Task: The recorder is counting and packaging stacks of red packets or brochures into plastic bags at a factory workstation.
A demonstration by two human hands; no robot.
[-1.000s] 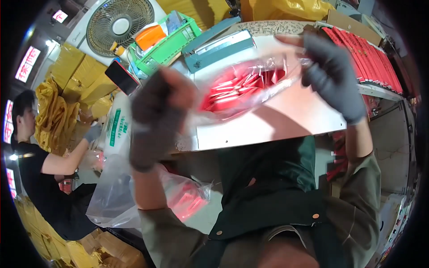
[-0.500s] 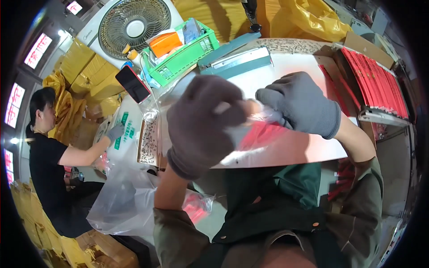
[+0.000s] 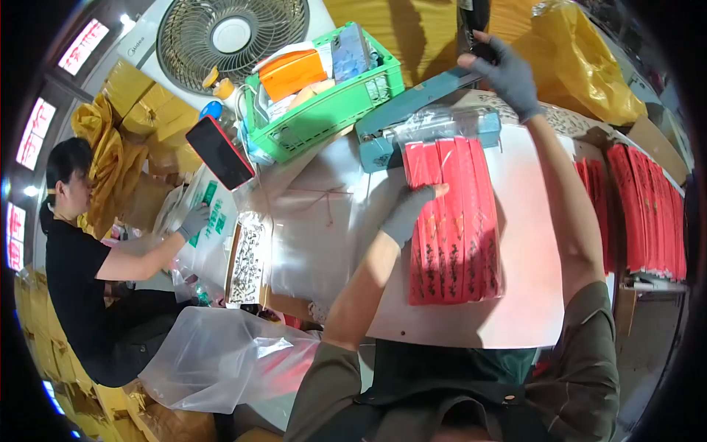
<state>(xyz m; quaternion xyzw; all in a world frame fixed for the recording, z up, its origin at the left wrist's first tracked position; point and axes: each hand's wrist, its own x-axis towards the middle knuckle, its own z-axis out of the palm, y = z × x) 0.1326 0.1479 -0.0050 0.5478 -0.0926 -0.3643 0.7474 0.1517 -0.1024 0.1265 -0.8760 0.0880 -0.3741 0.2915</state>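
Left hand (image 3: 409, 214) in a grey glove, flat and spread – pressing down on the left edge of a clear bag of red strips (image 3: 453, 221) lying mid-desk (image 3: 530, 295). Far end of the bag tucked under the blue heat sealer (image 3: 412, 129). Right hand (image 3: 508, 74), also gloved, closed around the sealer's black handle at the far right. To the far left, a green basket (image 3: 324, 110) – beyond it a fan (image 3: 228, 37). More red strips (image 3: 648, 214) stacked along the right.
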